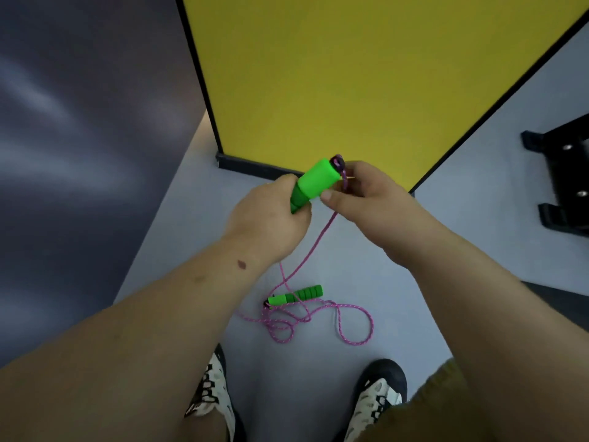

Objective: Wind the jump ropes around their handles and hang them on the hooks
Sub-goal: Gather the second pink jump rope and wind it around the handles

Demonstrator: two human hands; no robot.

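Note:
My left hand [271,218] grips the lower end of a bright green jump-rope handle [315,181], held tilted up to the right at chest height. My right hand [363,193] pinches the pink speckled rope [306,255] at the handle's top, thumb against the green foam. The rope hangs down between my hands to the floor, where it lies in loose tangled loops [318,320]. The second green handle [296,295] lies on the floor among those loops. No hooks are in view.
A yellow panel with a black frame [334,74] stands straight ahead, and a dark wall [79,122] rises on the left. A black metal stand [564,173] sits on the grey floor at right. My two shoes [376,400] are below.

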